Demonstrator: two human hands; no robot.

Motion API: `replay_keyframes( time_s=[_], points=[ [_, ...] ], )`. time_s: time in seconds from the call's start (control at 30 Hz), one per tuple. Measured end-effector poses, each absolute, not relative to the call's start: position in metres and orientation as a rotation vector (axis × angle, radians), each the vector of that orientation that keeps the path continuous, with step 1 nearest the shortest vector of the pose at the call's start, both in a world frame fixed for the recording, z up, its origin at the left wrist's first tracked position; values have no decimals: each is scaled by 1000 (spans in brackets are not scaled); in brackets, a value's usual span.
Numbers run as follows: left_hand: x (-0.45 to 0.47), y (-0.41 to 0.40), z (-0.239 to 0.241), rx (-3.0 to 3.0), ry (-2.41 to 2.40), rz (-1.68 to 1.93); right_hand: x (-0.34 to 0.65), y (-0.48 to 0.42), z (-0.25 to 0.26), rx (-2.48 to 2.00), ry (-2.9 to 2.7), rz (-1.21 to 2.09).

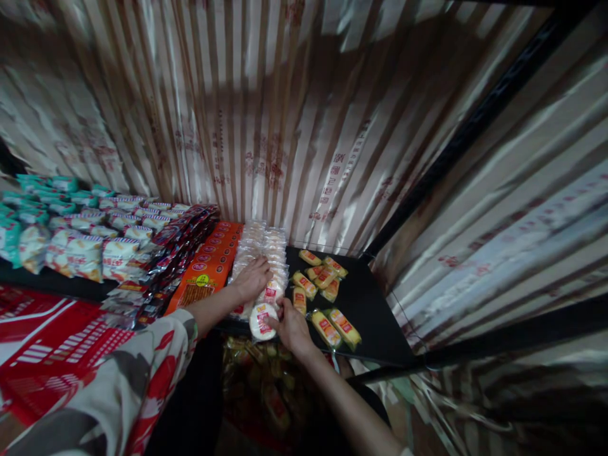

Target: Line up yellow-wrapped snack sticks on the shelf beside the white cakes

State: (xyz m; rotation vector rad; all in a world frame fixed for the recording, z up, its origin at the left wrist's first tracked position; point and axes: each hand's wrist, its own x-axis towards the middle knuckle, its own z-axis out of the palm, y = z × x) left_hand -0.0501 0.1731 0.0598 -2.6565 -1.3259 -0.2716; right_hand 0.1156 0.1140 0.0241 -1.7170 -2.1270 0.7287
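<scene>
Packs in clear wrap stand in two rows on the black shelf, between orange packaging and yellow cakes. At the near end of the rows, by the shelf's edge, is a white disc, its printed face toward the wearer. The right hand pinches the disc's side, thumb against the face, the other fingers partly hidden. The left hand lies over the rows, back upward; whether it grips a pack cannot be told. A light pinch near the rim should serve, since the wrap looks thin, and gentle, even pressure from the left hand would probably spare the neighbours a topple.
</scene>
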Motion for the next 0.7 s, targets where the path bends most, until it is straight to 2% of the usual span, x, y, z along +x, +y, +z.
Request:
replay_keyframes(
  time_s=[0.3, 0.7],
  points=[
    [-55, 184, 46, -2673, -1342, -355, 131, 117, 7, -1605, -1750, 841],
    [-61, 190, 47, -2709, -1373, -539, 124, 122, 2, -1656, -1771, 610]
  ],
)
